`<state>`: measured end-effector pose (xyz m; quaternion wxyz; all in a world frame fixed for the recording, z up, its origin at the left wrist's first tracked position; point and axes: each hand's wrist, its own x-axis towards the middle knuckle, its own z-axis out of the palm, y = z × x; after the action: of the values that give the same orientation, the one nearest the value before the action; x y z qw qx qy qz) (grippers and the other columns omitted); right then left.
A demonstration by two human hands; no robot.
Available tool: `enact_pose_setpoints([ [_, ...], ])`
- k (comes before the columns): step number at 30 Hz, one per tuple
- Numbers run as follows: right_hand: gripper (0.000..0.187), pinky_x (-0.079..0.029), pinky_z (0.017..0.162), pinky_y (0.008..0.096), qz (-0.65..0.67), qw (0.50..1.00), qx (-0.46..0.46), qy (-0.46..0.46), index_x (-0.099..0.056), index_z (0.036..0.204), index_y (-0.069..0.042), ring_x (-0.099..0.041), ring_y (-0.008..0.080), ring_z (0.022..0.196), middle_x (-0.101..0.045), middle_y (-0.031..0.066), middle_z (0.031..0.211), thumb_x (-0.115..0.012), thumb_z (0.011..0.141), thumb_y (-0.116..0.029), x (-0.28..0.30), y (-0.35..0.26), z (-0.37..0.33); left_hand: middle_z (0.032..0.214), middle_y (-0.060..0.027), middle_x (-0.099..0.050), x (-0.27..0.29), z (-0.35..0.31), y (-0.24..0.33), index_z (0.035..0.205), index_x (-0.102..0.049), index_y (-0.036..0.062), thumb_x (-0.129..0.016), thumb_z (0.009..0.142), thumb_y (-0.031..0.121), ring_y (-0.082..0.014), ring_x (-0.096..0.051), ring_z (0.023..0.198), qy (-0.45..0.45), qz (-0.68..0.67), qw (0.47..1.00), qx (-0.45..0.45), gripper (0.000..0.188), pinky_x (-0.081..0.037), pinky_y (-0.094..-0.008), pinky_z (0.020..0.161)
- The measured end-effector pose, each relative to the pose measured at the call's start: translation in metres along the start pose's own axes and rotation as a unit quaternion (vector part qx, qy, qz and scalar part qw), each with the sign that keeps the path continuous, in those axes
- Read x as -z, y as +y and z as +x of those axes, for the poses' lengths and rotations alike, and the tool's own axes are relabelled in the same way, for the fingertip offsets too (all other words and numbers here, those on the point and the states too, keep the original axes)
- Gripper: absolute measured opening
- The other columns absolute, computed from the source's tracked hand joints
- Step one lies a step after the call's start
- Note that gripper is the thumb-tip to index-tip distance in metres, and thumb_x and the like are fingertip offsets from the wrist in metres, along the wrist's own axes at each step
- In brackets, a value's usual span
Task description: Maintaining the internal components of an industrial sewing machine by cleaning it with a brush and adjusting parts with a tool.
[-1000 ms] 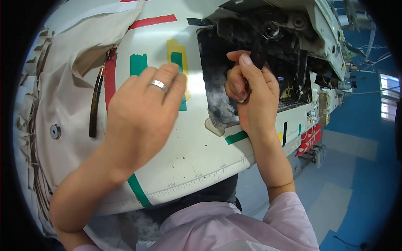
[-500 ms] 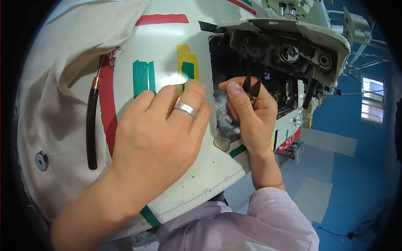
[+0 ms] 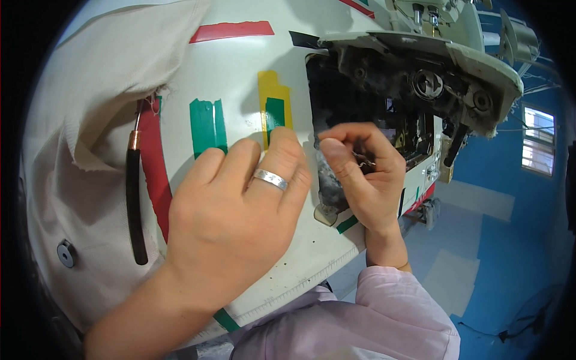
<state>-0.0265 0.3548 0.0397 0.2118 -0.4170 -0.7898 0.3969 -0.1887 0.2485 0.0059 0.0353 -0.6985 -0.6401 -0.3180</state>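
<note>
My left hand (image 3: pixel 240 210), a silver ring (image 3: pixel 270 179) on one finger, hangs over the white tabletop (image 3: pixel 240 78) with its fingers curled and closed. Its fingertips point at the yellow and green tape (image 3: pixel 275 114); anything between them is hidden. Beside the opening under a tipped-back sewing machine head (image 3: pixel 420 66), my right hand (image 3: pixel 378 186) is curled, thumb toward the index finger. Small dark snips (image 3: pixel 363 157) lie within its grip, mostly covered by the fingers. Grey lint (image 3: pixel 330 186) lines the opening's near left edge.
On the left, a tool with a black handle and copper collar (image 3: pixel 134 198) rests by beige cloth (image 3: pixel 90 180). A round metal piece (image 3: pixel 66 254) sits on that cloth. Red tape (image 3: pixel 155 180) and green tape (image 3: pixel 207 126) mark the tabletop. The machine's hook (image 3: pixel 428 84) is exposed.
The snips' dark blades, which stuck up past my right fingers, are now tucked down inside the hand. The whole view has shifted slightly; my left hand keeps its curled shape.
</note>
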Motion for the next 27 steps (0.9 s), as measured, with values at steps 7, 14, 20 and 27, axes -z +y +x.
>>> enact_pose_setpoints([
  [7,0.02,-0.048,0.06,0.0259,-0.008,0.997,0.061,-0.053,-0.061,0.104,0.0,-0.058,0.0141,0.068,-0.06,0.008,0.085,-0.069,0.086,-0.002,0.006,-0.002,-0.016,0.11,-0.0127,-0.065,0.018,0.005,-0.013,0.11,-0.067,-0.0006,-0.067,0.081,0.003,-0.0274,-0.065,0.087,0.004,0.127,0.992,0.024,0.029,-0.052,-0.0386,0.071],
  [14,0.031,-0.05,0.077,0.0393,-0.073,0.959,0.272,-0.04,-0.064,0.101,0.002,-0.055,0.0305,0.088,-0.053,0.0123,0.097,-0.072,0.071,0.003,-0.018,-0.002,-0.056,0.109,-0.014,-0.063,0.037,0.003,-0.034,0.112,-0.06,0.0028,-0.056,0.089,0.006,-0.0308,-0.066,0.091,0.029,0.357,0.925,0.128,0.024,-0.055,-0.0406,0.074],
  [20,0.046,-0.047,0.078,0.0386,-0.012,0.956,0.291,-0.039,-0.061,0.112,0.003,-0.052,0.0296,0.091,-0.053,0.0119,0.097,-0.081,0.072,-0.009,-0.019,-0.011,-0.062,0.079,-0.0115,-0.059,0.073,0.014,-0.086,0.114,-0.06,0.0003,-0.055,0.093,0.012,-0.0261,-0.061,0.068,-0.115,0.07,0.954,0.268,0.024,-0.051,-0.0362,0.066],
  [27,0.056,-0.042,0.058,0.0319,-0.088,0.888,0.437,0.11,-0.064,0.127,-0.002,-0.052,0.0212,0.07,-0.056,0.0054,0.083,-0.075,0.073,-0.008,-0.005,0.011,-0.046,0.077,0.0079,-0.052,0.092,0.047,0.008,0.124,-0.063,-0.0014,-0.057,0.097,0.019,0.0017,-0.043,0.061,-0.125,-0.245,0.863,0.423,0.034,-0.033,-0.0168,0.052],
])
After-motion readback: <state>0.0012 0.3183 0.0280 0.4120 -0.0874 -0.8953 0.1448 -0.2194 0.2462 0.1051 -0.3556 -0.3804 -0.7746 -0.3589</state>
